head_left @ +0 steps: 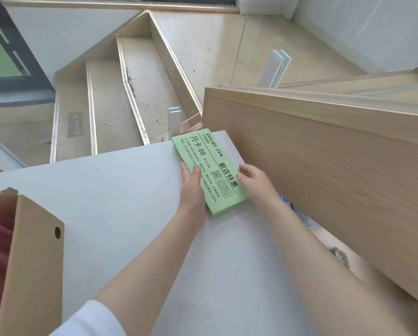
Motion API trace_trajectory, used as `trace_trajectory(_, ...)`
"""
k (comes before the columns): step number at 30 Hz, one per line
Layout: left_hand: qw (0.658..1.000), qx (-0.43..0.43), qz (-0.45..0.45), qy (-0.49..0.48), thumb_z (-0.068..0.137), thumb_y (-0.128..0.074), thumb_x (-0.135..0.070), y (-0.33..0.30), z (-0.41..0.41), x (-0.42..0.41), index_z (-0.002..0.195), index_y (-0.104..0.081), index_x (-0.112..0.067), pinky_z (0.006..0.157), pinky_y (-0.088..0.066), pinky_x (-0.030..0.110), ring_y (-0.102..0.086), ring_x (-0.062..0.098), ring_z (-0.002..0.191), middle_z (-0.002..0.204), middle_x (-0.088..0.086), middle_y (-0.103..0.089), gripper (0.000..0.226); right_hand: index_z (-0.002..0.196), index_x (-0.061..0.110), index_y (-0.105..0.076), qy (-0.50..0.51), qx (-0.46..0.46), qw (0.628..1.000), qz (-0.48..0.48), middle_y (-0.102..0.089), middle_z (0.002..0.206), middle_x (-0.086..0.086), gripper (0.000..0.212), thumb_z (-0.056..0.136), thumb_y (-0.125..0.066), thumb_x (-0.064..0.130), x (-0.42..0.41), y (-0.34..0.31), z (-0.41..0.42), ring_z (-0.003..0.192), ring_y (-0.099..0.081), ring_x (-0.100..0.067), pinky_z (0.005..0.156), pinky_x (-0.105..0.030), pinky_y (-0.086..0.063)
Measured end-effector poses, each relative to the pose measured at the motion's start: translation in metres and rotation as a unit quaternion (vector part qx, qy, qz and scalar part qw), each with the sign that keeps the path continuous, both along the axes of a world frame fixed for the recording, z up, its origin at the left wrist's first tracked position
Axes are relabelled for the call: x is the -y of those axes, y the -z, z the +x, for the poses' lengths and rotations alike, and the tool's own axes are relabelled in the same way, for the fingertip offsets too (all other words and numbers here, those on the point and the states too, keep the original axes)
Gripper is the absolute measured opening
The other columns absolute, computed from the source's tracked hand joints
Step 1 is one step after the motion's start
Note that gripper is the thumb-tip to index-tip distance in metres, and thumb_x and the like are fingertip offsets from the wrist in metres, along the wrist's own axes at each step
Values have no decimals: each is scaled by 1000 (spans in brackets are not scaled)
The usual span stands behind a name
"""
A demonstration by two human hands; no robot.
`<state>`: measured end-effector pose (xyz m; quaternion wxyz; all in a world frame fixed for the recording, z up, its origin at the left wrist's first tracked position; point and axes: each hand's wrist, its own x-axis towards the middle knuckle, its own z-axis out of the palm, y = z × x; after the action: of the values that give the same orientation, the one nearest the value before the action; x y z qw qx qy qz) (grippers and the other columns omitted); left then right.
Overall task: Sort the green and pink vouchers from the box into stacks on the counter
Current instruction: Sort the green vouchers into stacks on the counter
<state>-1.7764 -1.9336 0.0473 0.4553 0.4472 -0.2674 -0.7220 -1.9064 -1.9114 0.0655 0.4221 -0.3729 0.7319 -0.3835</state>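
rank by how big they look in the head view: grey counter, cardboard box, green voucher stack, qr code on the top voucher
1. Grey counter, largest.
2. Cardboard box, though it sits nearest the camera and is cut off by the frame edge, so its true size is unsure.
3. Green voucher stack.
4. QR code, smallest.

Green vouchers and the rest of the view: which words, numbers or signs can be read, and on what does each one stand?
"AVOCADO · GYM": top green voucher, along its right edge.
"月卡 88": same voucher, large print.
"年卡 588": same voucher, smaller.
"新店特惠": same voucher, bold.
QR code and fine lines: too small to read.
Floor sign on the stair landing: blurred, unreadable.
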Motion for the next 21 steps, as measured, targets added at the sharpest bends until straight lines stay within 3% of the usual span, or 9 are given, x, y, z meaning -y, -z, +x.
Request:
trace_trajectory(4,1000,-9,3,29,101,-32,-28,-3,-3,13,146,-20,-27,95,-47,45,-58,18,114,135,0,-53,47,139,4,-38,19,33,999,-3,-48,138,-6,49,92,-51,3,3,2,-4,124,-48,-16,106,-30,-37)
trace_trajectory(7,998,14,-7,55,101,-30,-28,-8,0,26,134,-34,-29,78,-53,36,-63,12,97,115,-6,-62,33,136,8,-43,16,35,999,-3,-57,126,-2,48,90,-53,1,2,3,-4,111,-57,-16,100,-33,-44)
trace_trajectory(11,996,27,-11,79,100,-32,-31,-5,0,29,147,-17,-28,96,-47,47,-57,20,115,136,1,-52,49,132,13,-50,17,19,1000,-7,-62,120,-1,44,89,-54,3,1,6,-4,108,-60,-17,99,-34,-45)
trace_trajectory(16,997,35,-17,69,100,-35,-30,-4,-3,17,149,-4,-33,102,-42,46,-52,19,121,143,-4,-43,57,110,26,-57,-6,30,999,-17,-64,95,14,38,89,-47,-4,-4,2,-6,92,-62,-9,85,-25,-48)
trace_trajectory(18,995,55,-23,75,100,-34,-31,-10,-3,13,149,2,-32,103,-41,41,-49,17,123,147,-4,-37,60,113,23,-56,-20,14,1000,-13,-64,100,11,36,90,-47,-3,-7,0,-6,94,-61,-9,86,-25,-48)
trace_trajectory(21,991,101,-35,84,101,-33,-33,-26,3,0,149,5,-28,98,-32,25,-40,13,126,150,-7,-29,61,136,12,-44,-63,-85,994,-8,-52,134,-1,46,90,-51,9,-15,-1,-4,123,-48,-19,105,-40,-38)
